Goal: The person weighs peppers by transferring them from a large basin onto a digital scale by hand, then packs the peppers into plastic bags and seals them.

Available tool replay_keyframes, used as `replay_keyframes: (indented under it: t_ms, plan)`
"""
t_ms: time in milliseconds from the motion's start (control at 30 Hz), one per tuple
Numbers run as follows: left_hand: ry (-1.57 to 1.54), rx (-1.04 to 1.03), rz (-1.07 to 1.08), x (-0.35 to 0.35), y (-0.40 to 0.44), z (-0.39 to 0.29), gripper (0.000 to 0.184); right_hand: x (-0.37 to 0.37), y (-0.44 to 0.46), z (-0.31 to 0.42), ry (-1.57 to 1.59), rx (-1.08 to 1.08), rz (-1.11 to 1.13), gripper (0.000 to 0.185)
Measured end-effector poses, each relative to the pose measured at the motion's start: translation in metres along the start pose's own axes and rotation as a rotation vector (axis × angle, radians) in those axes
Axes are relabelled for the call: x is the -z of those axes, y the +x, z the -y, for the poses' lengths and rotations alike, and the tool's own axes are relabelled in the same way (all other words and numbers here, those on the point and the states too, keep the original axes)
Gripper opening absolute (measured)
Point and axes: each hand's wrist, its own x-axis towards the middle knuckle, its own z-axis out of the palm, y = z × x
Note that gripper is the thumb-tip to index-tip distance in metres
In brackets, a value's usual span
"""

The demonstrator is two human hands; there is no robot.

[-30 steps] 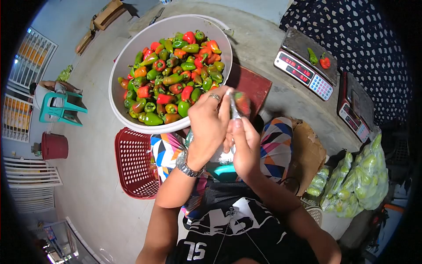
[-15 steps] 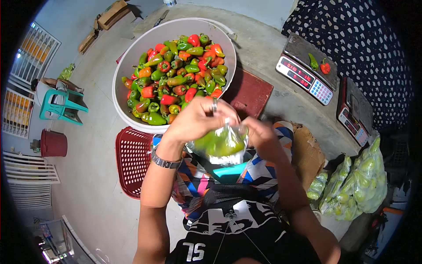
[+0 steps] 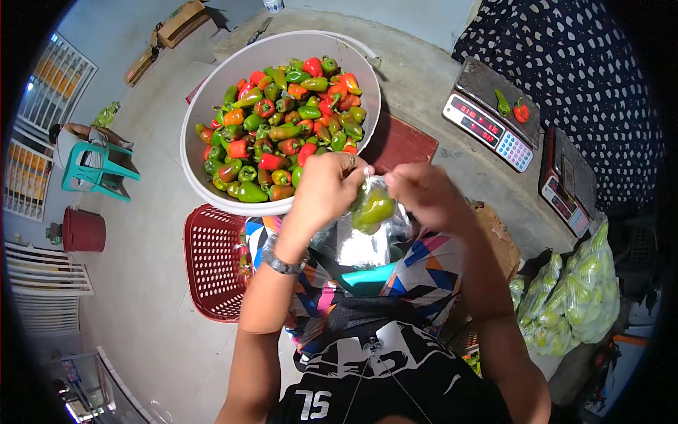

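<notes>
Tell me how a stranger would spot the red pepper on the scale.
Find the dark spotted cloth at the upper right. Of the two scales beside it, take the one nearer the big tub. On its plate lies the red pepper, set apart from the longer green pepper on its left by its colour and squat shape.

Right hand [image 3: 427, 194]: fingers blurred, grip on clear bag [image 3: 373, 210] unclear; teal item [image 3: 369, 278]: partly covered by silvery plastic [image 3: 359, 249]; red box [image 3: 402, 147]: partly hidden by white tub [image 3: 247, 209]; patterned cloth [image 3: 551, 63]: cut off at top edge; scale keypad [image 3: 514, 154]: markings too small to read
</notes>
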Motion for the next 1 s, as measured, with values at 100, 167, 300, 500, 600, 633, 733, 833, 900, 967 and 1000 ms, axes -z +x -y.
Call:
replay_keyframes:
  t_ms: [100,167,300,500,600,633,733,833,900,967,1000]
  plan:
    - [-0.038,-0.058,-0.336,-0.019,-0.005,-0.016,0.012,-0.073,-0.018,0.018,0.560,-0.257,-0.326,0.041]
    - [-0.493,-0.103,-0.267,-0.023,-0.010,-0.032,0.009,-0.104,-0.033,0.038,1.138,-0.346,-0.453,0.043]
    - [-1.093,-0.046,0.606,0.002,-0.019,-0.030,0.009,-0.122,-0.047,-0.023,1.676,0.172,0.247,0.033]
    - [-0.509,-0.161,0.372,0.017,-0.017,-0.016,0.009,-0.026,-0.051,-0.013,0.550,-0.230,-0.047,0.014]
    - [-0.705,0.131,0.165,-0.014,-0.022,0.001,0.012,-0.040,-0.037,0.002,-0.074,0.117,-0.401,0.015]
    - [-0.824,0.101,0.089,-0.020,-0.024,0.004,0.009,-0.043,-0.034,0.001,-0.252,0.269,-0.507,0.018]
    - [-0.901,0.120,0.083,-0.029,-0.027,0.011,0.009,-0.042,-0.029,-0.006,-0.303,0.376,-0.491,0.024]
    - [-0.842,0.066,0.230,-0.024,-0.034,0.027,0.009,-0.032,-0.028,-0.003,-0.183,0.442,-0.360,0.027]
    - [-0.721,0.032,0.214,-0.022,-0.036,0.029,0.011,-0.026,-0.028,0.010,-0.302,0.386,-0.309,0.026]
    - [-0.502,0.052,0.055,-0.023,-0.040,0.021,0.012,-0.033,-0.031,0.012,-0.330,0.276,-0.344,0.026]
    - [-0.392,0.059,-0.019,-0.024,-0.043,0.014,0.013,-0.045,-0.035,0.010,-0.299,0.194,-0.406,0.026]
